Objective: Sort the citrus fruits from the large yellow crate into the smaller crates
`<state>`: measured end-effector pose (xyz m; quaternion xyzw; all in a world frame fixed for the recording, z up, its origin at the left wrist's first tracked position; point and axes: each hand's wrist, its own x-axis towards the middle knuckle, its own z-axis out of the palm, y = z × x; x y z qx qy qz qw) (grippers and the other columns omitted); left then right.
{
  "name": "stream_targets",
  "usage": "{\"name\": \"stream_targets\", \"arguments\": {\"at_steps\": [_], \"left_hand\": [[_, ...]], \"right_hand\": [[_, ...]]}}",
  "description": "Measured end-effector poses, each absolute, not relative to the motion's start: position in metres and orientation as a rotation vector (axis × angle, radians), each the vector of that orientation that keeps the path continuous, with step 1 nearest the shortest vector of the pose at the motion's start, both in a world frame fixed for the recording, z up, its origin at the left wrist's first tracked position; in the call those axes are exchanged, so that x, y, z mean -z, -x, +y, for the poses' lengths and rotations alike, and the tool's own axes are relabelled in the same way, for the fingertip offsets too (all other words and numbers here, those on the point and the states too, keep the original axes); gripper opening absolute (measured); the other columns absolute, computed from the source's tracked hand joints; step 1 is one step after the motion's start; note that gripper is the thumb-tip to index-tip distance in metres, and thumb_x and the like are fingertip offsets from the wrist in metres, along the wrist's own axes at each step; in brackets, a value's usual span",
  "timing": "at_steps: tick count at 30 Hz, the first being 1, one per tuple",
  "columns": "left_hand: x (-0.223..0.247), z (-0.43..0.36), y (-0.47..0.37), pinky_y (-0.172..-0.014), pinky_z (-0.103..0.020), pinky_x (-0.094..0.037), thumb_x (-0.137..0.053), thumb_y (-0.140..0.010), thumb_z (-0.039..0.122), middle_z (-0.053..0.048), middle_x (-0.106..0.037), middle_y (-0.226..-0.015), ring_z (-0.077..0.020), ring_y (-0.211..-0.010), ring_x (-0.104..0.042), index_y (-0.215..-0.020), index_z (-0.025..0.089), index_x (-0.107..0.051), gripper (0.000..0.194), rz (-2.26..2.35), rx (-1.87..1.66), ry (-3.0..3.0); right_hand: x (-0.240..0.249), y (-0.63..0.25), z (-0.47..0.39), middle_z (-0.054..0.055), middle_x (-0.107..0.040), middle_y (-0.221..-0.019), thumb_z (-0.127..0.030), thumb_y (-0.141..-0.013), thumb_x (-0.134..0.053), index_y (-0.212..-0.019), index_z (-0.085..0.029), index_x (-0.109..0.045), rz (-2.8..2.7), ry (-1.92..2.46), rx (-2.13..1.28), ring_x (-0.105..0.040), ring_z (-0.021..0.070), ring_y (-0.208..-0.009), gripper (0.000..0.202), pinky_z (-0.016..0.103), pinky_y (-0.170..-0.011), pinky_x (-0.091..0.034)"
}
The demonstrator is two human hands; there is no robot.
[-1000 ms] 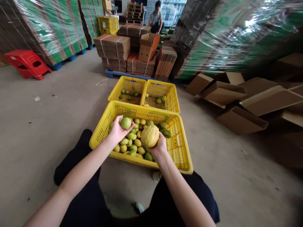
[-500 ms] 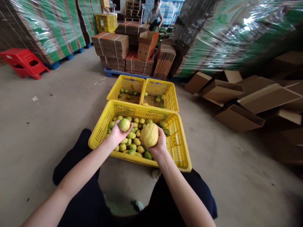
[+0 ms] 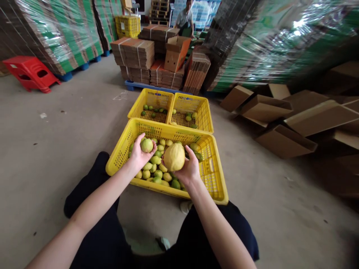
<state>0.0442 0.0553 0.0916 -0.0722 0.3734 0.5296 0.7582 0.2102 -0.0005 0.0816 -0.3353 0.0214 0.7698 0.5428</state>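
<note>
My left hand [image 3: 139, 154] cradles a small green-yellow lemon [image 3: 146, 145], its palm turned up and its thumb lifted off the fruit. A much larger, pale yellow, ribbed citrus fruit [image 3: 174, 157] rests in my right hand [image 3: 190, 168], the thumb raised at its right side. Both hands are over a big yellow plastic crate [image 3: 215, 166], apart from each other. Inside it lie many green and yellow lemons [image 3: 158, 173], partly hidden by the hands. Two more long greenish fruits [image 3: 196, 149] lie at the crate's right side.
Beyond the big crate stand two yellow crates, left [image 3: 134, 106] and right [image 3: 209, 116], with a few fruits each. Flattened cartons [image 3: 133, 52] fill a blue pallet. Open cardboard boxes [image 3: 286, 142] lie at right, a red stool [image 3: 32, 73] at left. A person [image 3: 185, 18] sits far back.
The large fruit has turned in my right hand and shifted slightly left, with that thumb now raised. My left thumb has lifted away from the small lemon, which stays in the palm.
</note>
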Motion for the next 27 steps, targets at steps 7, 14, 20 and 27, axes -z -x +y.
{"name": "stream_targets", "arguments": {"at_steps": [7,14,20,27], "left_hand": [[-0.091,0.058,-0.047,-0.064,-0.021,-0.061,-0.058,-0.094,0.017,-0.003,-0.065,-0.077,-0.0138,-0.068,-0.069,-0.098,0.019,-0.058,0.005,0.817,-1.166,0.124],[-0.080,0.056,-0.043,-0.045,-0.022,-0.051,-0.043,-0.100,0.038,-0.006,-0.065,-0.071,-0.0134,-0.052,-0.059,-0.097,0.012,-0.063,0.033,0.817,-1.024,0.090],[-0.074,0.059,-0.046,-0.045,-0.020,-0.043,-0.038,-0.102,0.029,-0.003,-0.064,-0.068,-0.0128,-0.052,-0.056,-0.097,0.016,-0.064,0.030,0.982,-1.099,0.037],[-0.068,0.058,-0.046,-0.052,-0.024,-0.050,-0.041,-0.095,0.016,-0.005,-0.066,-0.072,-0.0157,-0.058,-0.061,-0.090,0.018,-0.064,0.023,0.954,-1.006,0.000]], "right_hand": [[-0.077,-0.205,0.001,0.008,-0.080,-0.097,-0.027,-0.097,-0.052,-0.107,-0.016,-0.069,-0.132,0.815,-1.870,-0.075,0.0212,-0.084,0.023,0.035,-0.080,-0.061],[-0.074,-0.201,0.001,0.007,-0.079,-0.092,-0.033,-0.097,-0.050,-0.104,-0.018,-0.071,-0.099,0.867,-1.840,-0.075,0.0230,-0.085,0.026,0.039,-0.083,-0.060],[-0.083,-0.201,-0.001,0.007,-0.075,-0.074,-0.037,-0.088,-0.061,-0.091,-0.016,-0.070,0.037,0.997,-1.684,-0.074,0.0251,-0.076,0.023,0.039,-0.075,-0.062],[-0.084,-0.200,0.001,0.002,-0.072,-0.069,-0.036,-0.085,-0.062,-0.087,-0.022,-0.066,0.199,1.011,-1.570,-0.069,0.0212,-0.067,0.014,0.036,-0.064,-0.060]]}}
